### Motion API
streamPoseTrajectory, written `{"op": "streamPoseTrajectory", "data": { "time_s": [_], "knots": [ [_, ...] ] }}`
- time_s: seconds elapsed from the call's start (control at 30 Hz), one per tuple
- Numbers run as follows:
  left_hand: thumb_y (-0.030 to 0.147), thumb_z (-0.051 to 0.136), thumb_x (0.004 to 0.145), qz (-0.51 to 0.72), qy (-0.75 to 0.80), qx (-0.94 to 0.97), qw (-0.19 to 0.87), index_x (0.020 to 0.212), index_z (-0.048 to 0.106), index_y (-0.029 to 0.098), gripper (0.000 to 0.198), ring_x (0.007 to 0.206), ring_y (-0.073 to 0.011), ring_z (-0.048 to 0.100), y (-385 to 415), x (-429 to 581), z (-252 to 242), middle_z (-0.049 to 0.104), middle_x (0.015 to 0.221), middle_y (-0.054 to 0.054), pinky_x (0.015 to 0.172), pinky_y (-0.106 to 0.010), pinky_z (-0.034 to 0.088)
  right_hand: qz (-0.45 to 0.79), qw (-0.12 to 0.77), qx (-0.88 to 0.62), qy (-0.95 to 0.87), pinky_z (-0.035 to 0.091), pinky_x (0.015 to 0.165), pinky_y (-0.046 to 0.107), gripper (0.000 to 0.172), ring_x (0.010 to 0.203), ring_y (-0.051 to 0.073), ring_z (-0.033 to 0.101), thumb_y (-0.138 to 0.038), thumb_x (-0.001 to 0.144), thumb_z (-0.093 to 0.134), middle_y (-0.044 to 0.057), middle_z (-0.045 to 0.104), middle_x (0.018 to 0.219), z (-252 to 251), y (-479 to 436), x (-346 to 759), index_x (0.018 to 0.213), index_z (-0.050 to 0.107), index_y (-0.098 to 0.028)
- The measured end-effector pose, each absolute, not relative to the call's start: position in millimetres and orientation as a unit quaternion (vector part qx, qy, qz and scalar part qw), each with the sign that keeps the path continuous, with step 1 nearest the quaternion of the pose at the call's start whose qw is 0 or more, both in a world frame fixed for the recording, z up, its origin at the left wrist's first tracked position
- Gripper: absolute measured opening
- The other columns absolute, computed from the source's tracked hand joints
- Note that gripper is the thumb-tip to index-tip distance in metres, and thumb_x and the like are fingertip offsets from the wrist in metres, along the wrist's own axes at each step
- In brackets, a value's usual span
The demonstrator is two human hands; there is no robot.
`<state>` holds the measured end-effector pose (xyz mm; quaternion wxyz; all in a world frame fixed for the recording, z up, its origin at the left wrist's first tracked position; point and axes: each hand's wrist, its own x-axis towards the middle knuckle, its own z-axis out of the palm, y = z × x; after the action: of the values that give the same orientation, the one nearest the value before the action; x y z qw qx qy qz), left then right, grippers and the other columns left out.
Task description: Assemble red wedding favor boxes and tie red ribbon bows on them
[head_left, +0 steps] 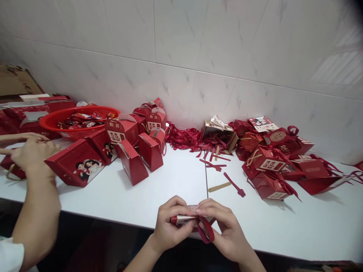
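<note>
At the table's front edge, both hands close round a small red gift box, mostly covered by the fingers. My left hand grips its left side, with thumb and fingertips pressed together at the top. From the right, my right hand pinches the top of the same box. A dark red ribbon loops out between the hands and hangs toward me, beside the right thumb. The underside of the box is hidden.
Red boxes stand left of centre beside a red basin of wrapped sweets. Loose ribbons and an open carton lie against the wall. Ribboned boxes are piled right. A co-worker's hand works at far left.
</note>
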<state>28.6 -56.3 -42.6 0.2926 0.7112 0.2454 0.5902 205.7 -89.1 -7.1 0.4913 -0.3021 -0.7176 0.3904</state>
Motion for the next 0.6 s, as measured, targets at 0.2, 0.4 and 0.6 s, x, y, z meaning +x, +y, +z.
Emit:
{"op": "streamPoseTrajectory", "data": {
  "time_s": [0.2,0.4,0.6],
  "knots": [
    [0.010,0.069,0.067,0.585,0.269,0.707,0.293,0.080,0.074,0.019,0.017,0.058,-0.0129,0.059,-53.4,29.2,-41.7,0.059,0.069,-0.003,0.052,-0.023,0.049,0.334,0.506,-0.255,-0.753,0.050,0.082,0.040,0.043,0.093,0.021,0.061,-0.005,0.084,0.048,0.007,0.067,0.098,-8.5,-82.2,203.7,0.118,0.061,-0.029],
    [0.012,0.068,0.070,0.565,0.294,0.697,0.329,0.076,0.072,0.019,0.010,0.062,-0.0142,0.061,-41.6,27.2,-42.2,0.061,0.071,-0.002,0.057,-0.025,0.049,0.319,0.476,-0.286,-0.768,0.048,0.090,0.040,0.052,0.102,0.021,0.059,-0.005,0.084,0.046,0.006,0.064,0.108,-14.0,-75.4,212.7,0.129,0.050,-0.031],
    [0.020,0.067,0.076,0.511,0.303,0.712,0.373,0.075,0.066,0.019,0.002,0.068,-0.0156,0.061,-33.6,29.2,-43.2,0.060,0.074,-0.002,0.064,-0.027,0.049,0.307,0.366,-0.434,-0.764,0.048,0.087,0.035,0.033,0.100,0.021,0.058,-0.014,0.081,0.061,0.006,0.062,0.108,-9.8,-69.3,227.2,0.111,0.065,-0.026]
  ]
}}
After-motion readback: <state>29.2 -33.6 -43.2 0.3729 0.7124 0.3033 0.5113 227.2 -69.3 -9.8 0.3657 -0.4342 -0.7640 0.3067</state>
